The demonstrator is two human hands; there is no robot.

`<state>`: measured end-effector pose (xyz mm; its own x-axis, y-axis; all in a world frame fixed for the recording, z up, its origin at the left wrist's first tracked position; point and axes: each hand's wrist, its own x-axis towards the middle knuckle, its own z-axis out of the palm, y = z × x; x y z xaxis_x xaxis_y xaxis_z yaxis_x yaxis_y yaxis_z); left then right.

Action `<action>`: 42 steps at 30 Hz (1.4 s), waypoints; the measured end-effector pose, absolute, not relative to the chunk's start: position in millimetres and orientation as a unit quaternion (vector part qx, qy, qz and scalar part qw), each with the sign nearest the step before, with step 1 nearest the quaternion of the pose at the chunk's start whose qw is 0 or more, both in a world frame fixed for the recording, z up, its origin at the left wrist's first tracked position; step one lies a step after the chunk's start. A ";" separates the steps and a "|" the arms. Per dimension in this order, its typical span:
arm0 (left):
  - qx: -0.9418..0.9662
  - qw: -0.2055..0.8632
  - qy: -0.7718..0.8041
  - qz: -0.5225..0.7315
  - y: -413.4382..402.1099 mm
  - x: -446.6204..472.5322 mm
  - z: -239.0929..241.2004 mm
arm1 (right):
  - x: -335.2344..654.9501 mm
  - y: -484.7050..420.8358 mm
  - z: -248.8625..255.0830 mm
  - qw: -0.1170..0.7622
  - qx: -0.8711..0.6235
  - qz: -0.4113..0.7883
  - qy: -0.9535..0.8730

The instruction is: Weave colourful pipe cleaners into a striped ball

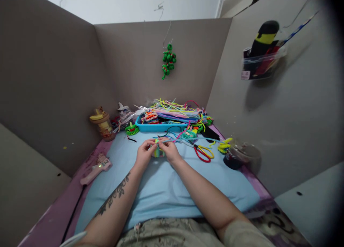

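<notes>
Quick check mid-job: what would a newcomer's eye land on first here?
Probably the bright heap of colored stems in the blue tray at the back of the table. Then the green cluster hanging against the back panel. Front and center, the left hand and right hand hold a small striped piece.

Your desk has a purple-pink top (57,207), mostly covered by a pale blue cloth (158,189) that's a bit wrinkled on your side. You've got a bright blue tray (161,127) at the back, a green fuzzy piece (131,129) just left of it, and scissors (202,154) with red and yellow handles to the right. Your pink glue gun (98,171) is on the left strip, and a dark-bottomed tub (233,161) sits right.
</notes>
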<state>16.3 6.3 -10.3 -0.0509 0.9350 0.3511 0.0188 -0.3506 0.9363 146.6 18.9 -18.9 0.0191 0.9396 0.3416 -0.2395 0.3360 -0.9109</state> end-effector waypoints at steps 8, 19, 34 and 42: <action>0.554 0.395 0.428 0.594 4.3 18.7 -9.7 | 145.0 12.9 -14.5 0.611 -0.339 0.508 -0.504; 0.628 0.321 0.445 0.552 0.9 15.2 -6.9 | 142.4 17.0 -16.4 0.626 -0.379 0.501 -0.462; 0.670 0.209 0.457 0.546 -3.5 17.8 -2.3 | 135.9 14.4 -15.6 0.629 -0.374 0.540 -0.415; 0.708 0.159 0.453 0.519 -10.4 15.8 1.4 | 137.0 12.7 -13.5 0.631 -0.353 0.564 -0.399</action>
